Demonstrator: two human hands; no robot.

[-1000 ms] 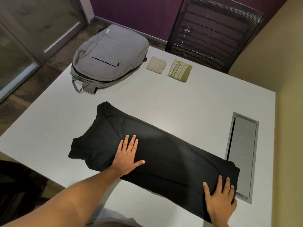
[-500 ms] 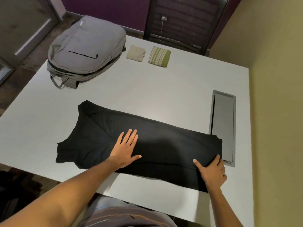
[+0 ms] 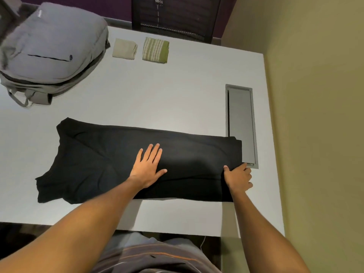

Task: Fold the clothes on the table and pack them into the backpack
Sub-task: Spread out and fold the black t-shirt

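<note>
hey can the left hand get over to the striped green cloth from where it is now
Probably yes. The left hand lies flat on the black garment, holding nothing, and only bare table lies between it and the striped green cloth. It is a long forward stretch, though.

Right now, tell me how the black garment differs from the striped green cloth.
The black garment is large, plain and only partly folded; the striped green cloth is small, patterned and folded into a neat square. The left hand presses the garment and the right hand grips its end; nothing touches the cloth. Both lie on the table.
</note>
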